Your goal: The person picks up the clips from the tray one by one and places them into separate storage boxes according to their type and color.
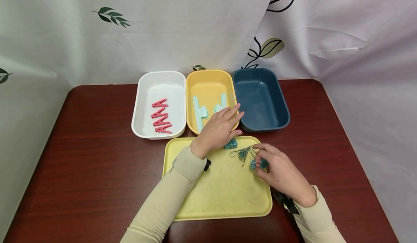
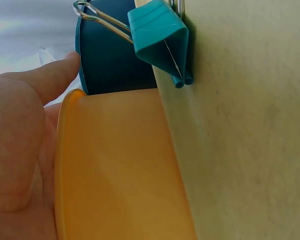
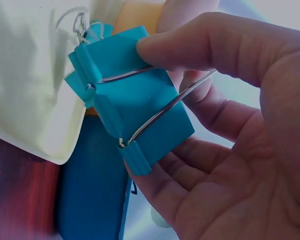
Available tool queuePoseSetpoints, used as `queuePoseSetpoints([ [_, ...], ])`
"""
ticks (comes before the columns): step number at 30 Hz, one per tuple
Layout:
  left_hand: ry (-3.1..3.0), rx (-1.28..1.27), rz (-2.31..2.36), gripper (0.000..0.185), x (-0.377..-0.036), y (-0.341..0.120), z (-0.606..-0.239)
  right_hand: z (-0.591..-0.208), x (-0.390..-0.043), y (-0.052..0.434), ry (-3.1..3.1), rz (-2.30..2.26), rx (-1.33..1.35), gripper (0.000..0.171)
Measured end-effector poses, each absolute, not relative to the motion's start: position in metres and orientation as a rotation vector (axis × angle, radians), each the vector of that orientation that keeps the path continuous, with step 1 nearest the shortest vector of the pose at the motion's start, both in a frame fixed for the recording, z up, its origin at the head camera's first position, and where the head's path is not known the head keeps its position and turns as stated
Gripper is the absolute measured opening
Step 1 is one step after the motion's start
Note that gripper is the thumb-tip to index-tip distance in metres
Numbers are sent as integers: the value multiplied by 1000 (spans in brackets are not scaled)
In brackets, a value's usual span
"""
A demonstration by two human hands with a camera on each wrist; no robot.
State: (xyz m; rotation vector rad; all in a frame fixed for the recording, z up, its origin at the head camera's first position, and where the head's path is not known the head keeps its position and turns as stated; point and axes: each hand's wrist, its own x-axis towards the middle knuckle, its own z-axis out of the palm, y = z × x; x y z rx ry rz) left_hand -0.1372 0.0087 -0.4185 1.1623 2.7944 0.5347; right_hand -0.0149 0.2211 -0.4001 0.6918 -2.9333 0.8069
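My left hand (image 1: pixel 218 129) reaches over the front of the yellow bin (image 1: pixel 192 87), fingers extended and holding nothing visible. Inside that bin lie two pale mint ruler-edged clips (image 1: pixel 197 113), the right one partly covered by the hand. Over the right side of the yellow tray (image 1: pixel 221 196), my right hand (image 1: pixel 283 172) pinches a teal binder clip (image 3: pixel 150 107) between thumb and fingers. Another teal binder clip (image 2: pixel 157 32) rests at the tray's far edge, below the left hand. One more binder clip (image 1: pixel 242 154) sits by the right fingertips, its wire handles partly overlapping others.
A white bin (image 1: pixel 137 113) at the left holds several red clothespins (image 1: pixel 160 113). The dark blue bin (image 1: pixel 260 103) stands right of the yellow one. All three bins line the back of the brown table (image 1: pixel 97 156), before a patterned curtain (image 1: pixel 163 26).
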Motion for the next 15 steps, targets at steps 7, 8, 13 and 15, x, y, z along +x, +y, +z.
queuePoseSetpoints([
  [7, 2799, 1166, 542, 61, -137, 8, -419, -397, -18, 221, -2908, 783, 694, 31],
  [8, 2799, 1167, 543, 61, -137, 8, -419, -397, -19, 222, -2909, 784, 691, 31],
  [13, 2805, 1171, 552, 61, -138, 9, -420, -395, -20, 222, -2928, 807, 654, 30],
  [15, 2804, 1170, 565, 61, -138, 9, -421, -395, -21, 223, -2942, 818, 627, 29],
])
